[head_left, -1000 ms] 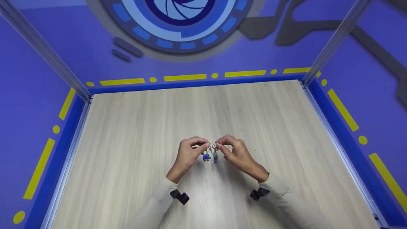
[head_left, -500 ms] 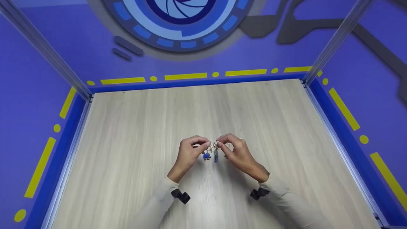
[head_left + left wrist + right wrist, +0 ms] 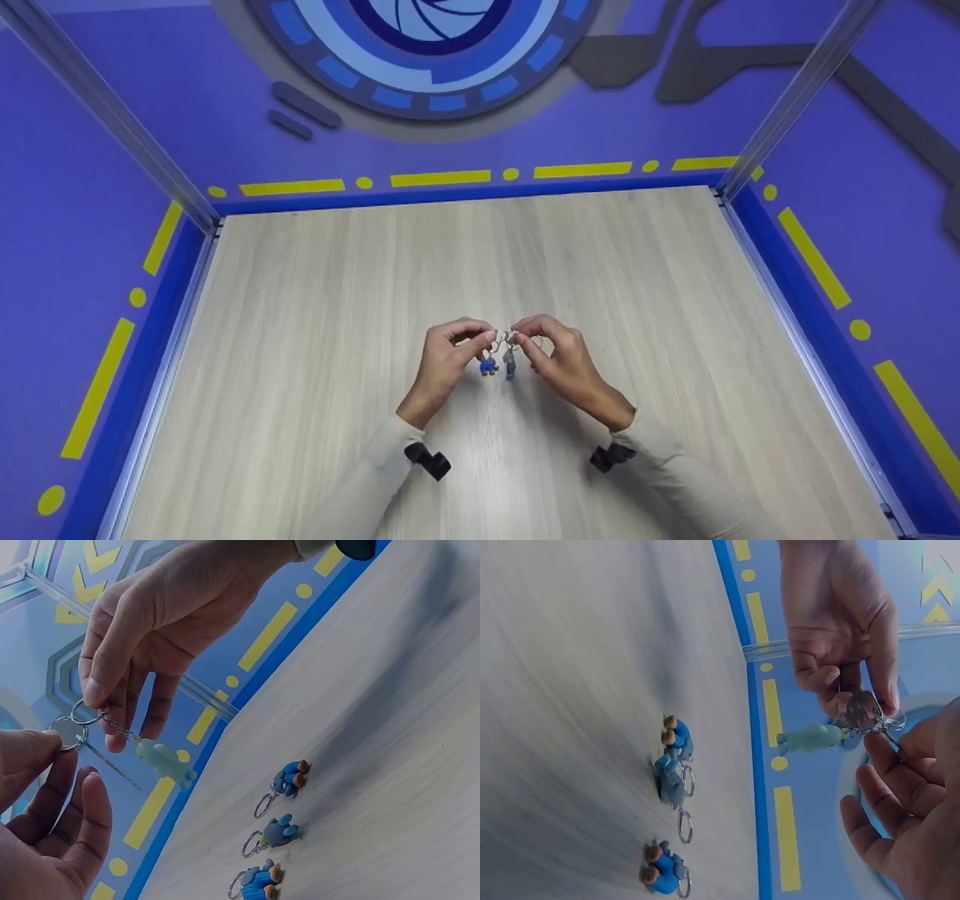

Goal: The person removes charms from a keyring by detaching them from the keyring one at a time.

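Observation:
In the head view my left hand (image 3: 455,360) and right hand (image 3: 559,360) meet fingertip to fingertip over the table. The left thumb and fingers pinch a metal key ring (image 3: 69,733). Overlapping it in the left wrist view is a second key ring (image 3: 88,712), pinched by the right hand. From that one a pale green figure keychain (image 3: 160,758) dangles on a short chain. A flat shiny metal piece (image 3: 864,711) shows between the hands in the right wrist view. How the rings are joined, I cannot tell.
Below the hands, a grey figure keychain (image 3: 279,831) lies on the wood-grain table (image 3: 337,300) between two blue-and-brown figure keychains, one nearer (image 3: 262,881) and one farther (image 3: 291,777). Blue printed walls (image 3: 480,142) with metal frame posts border the table.
Both hands keep their pinching grip in nearly the same place. The rings between the fingertips have shifted slightly, and the head view has tilted a little.

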Demonstrator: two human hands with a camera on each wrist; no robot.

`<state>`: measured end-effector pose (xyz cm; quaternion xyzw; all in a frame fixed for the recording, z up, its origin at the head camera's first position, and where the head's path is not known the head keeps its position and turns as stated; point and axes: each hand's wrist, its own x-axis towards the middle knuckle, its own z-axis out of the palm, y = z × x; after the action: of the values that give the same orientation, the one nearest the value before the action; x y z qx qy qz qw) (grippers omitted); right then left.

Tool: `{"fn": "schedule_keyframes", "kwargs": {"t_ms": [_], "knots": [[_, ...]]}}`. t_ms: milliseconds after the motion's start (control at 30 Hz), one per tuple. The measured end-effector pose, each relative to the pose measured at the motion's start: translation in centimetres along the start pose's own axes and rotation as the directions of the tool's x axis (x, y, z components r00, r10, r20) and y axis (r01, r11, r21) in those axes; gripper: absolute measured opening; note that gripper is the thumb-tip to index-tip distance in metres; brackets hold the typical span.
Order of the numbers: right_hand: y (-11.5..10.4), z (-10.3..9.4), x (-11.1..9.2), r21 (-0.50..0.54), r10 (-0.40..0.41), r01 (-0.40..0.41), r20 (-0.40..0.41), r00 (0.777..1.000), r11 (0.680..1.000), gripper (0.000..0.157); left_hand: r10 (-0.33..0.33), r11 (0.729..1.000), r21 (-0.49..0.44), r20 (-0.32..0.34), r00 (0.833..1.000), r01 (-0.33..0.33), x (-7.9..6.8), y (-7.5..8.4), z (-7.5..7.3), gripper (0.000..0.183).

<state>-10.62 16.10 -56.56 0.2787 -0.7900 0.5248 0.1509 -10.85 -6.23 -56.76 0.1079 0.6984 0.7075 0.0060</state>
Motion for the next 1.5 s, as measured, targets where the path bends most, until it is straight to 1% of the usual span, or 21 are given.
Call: {"fn": "schedule_keyframes", "kwargs": {"t_ms": [67,133,200,267,333,433,500,533,633,700,833,900,967,1100,1200,1367,1500], "knots": [[-0.1,0.0,0.2,0.031,0.020,-0.020,-0.004,1.000,0.999,0.007,-0.006,1.000,-0.012,0.003,1.000,0.006,0.1,0.0,0.0,0.015],[-0.1,0.0,0.3,0.053,0.040,-0.040,-0.006,0.999,0.998,0.007,-0.009,1.000,-0.003,0.017,1.000,0.009,0.3,-0.1,0.0,0.015],[0.0,0.0,0.3,0.056,0.051,-0.051,-0.005,0.999,0.997,0.010,-0.011,0.999,0.030,0.039,0.999,0.010,0.3,-0.1,0.0,0.012],[0.1,0.0,0.2,0.044,0.055,-0.055,-0.004,0.998,0.998,0.011,-0.002,0.995,0.095,0.065,0.998,-0.004,0.4,0.0,-0.1,0.010],[0.2,0.0,0.0,0.021,0.049,-0.049,-0.003,0.999,0.999,0.011,0.016,0.983,0.182,0.094,0.995,-0.033,0.5,0.3,-0.3,0.008],[0.2,0.1,0.1,-0.017,0.023,-0.023,0.007,1.000,1.000,0.013,0.048,0.951,0.296,0.140,0.989,-0.088,0.8,0.9,-0.5,0.005],[0.2,0.2,0.1,-0.034,0.004,-0.004,0.018,1.000,0.999,0.012,0.063,0.933,0.341,0.167,0.984,-0.117,0.9,1.1,-0.7,0.005],[0.2,0.1,0.2,-0.038,-0.004,0.005,0.022,1.000,0.999,0.013,0.066,0.928,0.351,0.176,0.982,-0.125,1.0,1.2,-0.7,0.005],[0.3,-0.1,0.3,-0.044,-0.009,0.010,0.035,0.999,0.999,0.012,0.069,0.930,0.344,0.178,0.982,-0.128,1.2,1.3,-0.7,0.006],[0.3,-0.2,0.3,-0.040,-0.002,0.004,0.034,0.999,0.999,0.011,0.059,0.944,0.313,0.166,0.984,-0.109,1.2,1.2,-0.8,0.005],[0.2,-0.3,0.2,0.007,0.025,-0.025,0.015,1.000,1.000,0.010,0.028,0.986,0.156,0.149,0.988,-0.052,0.9,0.9,-0.9,0.008],[0.1,-0.2,0.1,0.038,0.035,-0.035,0.002,0.999,0.999,0.009,0.013,0.996,0.080,0.151,0.989,-0.025,0.8,0.7,-0.9,0.011],[0.0,-0.3,0.0,0.061,0.041,-0.040,-0.011,0.999,0.997,0.008,-0.004,0.999,0.047,0.158,0.987,-0.003,0.7,0.5,-0.8,0.011],[0.0,-0.3,0.0,0.071,0.047,-0.046,-0.015,0.999,0.996,0.010,-0.027,0.995,0.095,0.171,0.985,0.011,0.5,0.3,-0.7,0.008],[0.3,-0.4,-0.2,0.050,0.037,-0.037,-0.001,0.999,0.998,0.008,-0.027,0.987,0.159,0.176,0.984,-0.002,0.4,0.5,-0.6,0.005],[0.7,-0.5,-0.5,-0.033,-0.019,0.020,0.029,0.999,0.999,0.008,-0.022,0.969,0.245,0.191,0.981,-0.026,0.3,0.7,-0.4,0.006],[0.7,-0.5,-0.7,-0.055,-0.046,0.049,0.049,0.998,0.997,0.011,-0.018,0.956,0.292,0.195,0.981,-0.040,0.2,0.7,-0.3,0.005]]}}
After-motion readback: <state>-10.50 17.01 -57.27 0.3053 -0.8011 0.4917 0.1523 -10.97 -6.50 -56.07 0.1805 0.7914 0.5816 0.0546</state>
